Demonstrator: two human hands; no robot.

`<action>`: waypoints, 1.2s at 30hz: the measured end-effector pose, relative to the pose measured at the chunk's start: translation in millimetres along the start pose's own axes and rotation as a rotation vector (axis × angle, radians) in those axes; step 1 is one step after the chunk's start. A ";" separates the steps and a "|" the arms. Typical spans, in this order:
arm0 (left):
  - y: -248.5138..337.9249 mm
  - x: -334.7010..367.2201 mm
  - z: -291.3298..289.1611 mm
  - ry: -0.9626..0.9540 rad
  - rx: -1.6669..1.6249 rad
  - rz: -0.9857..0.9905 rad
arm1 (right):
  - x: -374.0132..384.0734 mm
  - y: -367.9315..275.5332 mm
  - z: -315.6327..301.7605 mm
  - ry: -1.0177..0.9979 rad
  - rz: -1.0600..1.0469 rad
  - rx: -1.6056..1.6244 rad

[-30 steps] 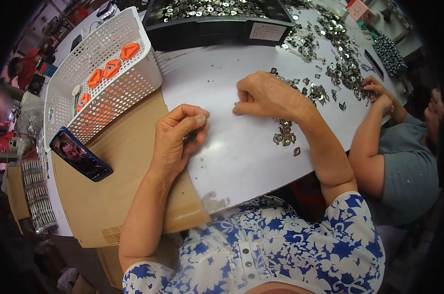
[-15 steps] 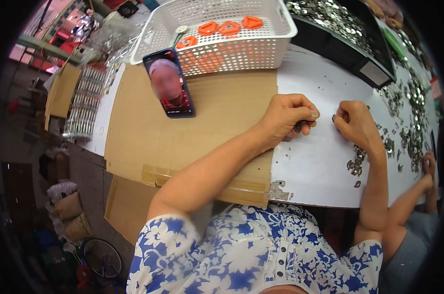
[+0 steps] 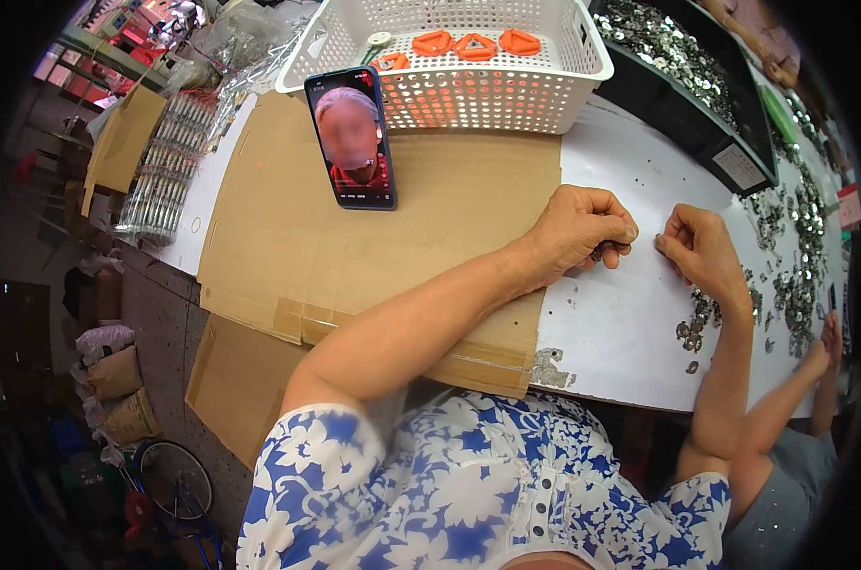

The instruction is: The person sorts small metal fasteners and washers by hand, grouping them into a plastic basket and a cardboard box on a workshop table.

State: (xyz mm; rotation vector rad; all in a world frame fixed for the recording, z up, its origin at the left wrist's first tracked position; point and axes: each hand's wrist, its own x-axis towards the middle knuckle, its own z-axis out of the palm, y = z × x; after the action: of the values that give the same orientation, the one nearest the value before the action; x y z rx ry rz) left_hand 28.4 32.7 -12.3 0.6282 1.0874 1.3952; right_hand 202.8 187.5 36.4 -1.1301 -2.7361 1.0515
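Note:
Over the white tabletop, my left hand (image 3: 590,228) is closed, thumb against forefinger. Small dark metal pieces (image 3: 601,251) show under its curled fingers. A short gap away on the right, my right hand (image 3: 704,249) is closed in a pinch. Whatever sits between its fingertips is too small to make out. Beside my right wrist lies a loose cluster of small metal pieces (image 3: 693,332), apart from the hand.
A phone (image 3: 359,142) leans against a white perforated basket (image 3: 487,100) holding several orange pieces (image 3: 476,47). Cardboard (image 3: 392,256) covers the table's left part. A black box (image 3: 701,123) of shiny metal parts stands far right. Another person's hand (image 3: 829,337) rests at the right edge.
The whole view has shifted, so the basket and phone appear farther right. Both hands stay pinched, their fingertips slightly closer together. The dark piece seen earlier at my right fingertips is now hard to see.

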 end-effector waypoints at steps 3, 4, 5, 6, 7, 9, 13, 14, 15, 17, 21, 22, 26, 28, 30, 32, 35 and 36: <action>0.0 0.0 1.4 0.003 0.004 -0.006 | -1.8 9.0 -2.8 0.036 -0.322 0.037; 0.6 -1.0 1.4 0.005 0.005 -0.009 | -4.4 4.5 -4.3 0.014 -0.335 0.004; 0.8 -1.9 1.2 0.008 0.006 -0.012 | -5.2 2.0 -4.9 -0.008 -0.348 -0.029; 0.7 -1.8 1.8 0.007 0.005 -0.013 | -4.5 5.2 -4.7 -0.008 -0.347 -0.030; 0.7 -1.3 2.7 0.006 0.011 -0.011 | -2.6 11.4 -4.2 -0.016 -0.365 -0.041; 0.8 0.5 6.1 -0.007 0.015 -0.012 | -2.1 17.0 -4.0 -0.018 -0.372 -0.056; -1.9 2.2 3.7 0.014 0.042 -0.010 | 2.5 24.1 -3.3 -0.014 -0.488 -0.105; -1.8 2.9 3.4 0.017 0.055 -0.013 | 4.7 27.3 -3.4 -0.016 -0.492 -0.111; -1.8 3.3 2.5 0.020 0.069 -0.014 | 7.1 30.2 -3.2 -0.018 -0.496 -0.118; -0.2 0.4 2.9 0.050 0.066 -0.026 | 14.8 39.6 -1.1 -0.028 -0.587 -0.139; 3.6 0.4 9.3 0.017 0.075 -0.041 | 7.4 36.1 -5.3 -0.032 -0.491 -0.073; 3.5 0.3 9.3 0.023 0.077 -0.049 | 4.3 32.3 -6.4 -0.017 -0.466 0.006; 2.7 -1.4 13.8 -0.001 0.056 -0.117 | 2.5 18.5 3.5 0.141 -0.528 0.237; 7.9 -2.4 15.1 -0.038 -0.048 -0.157 | -0.2 8.1 10.7 0.258 -0.622 0.315; 9.1 -2.0 16.1 -0.076 -0.152 -0.198 | -1.8 1.6 15.0 0.270 -0.688 0.238; 8.2 -0.7 17.4 -0.064 -0.226 -0.177 | -7.8 -4.1 14.9 0.234 -0.719 0.195; 0.7 1.6 7.7 -0.070 -0.231 -0.137 | -5.8 -1.2 9.7 0.076 -0.705 0.322; 0.2 2.3 8.3 -0.073 -0.232 -0.139 | -5.5 1.4 7.0 0.078 -0.702 0.321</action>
State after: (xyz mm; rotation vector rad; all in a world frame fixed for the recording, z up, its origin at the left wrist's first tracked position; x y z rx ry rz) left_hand 35.2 37.0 -9.2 0.4241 0.8790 1.3431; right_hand 206.1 180.7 31.5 -0.1330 -2.4460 1.2070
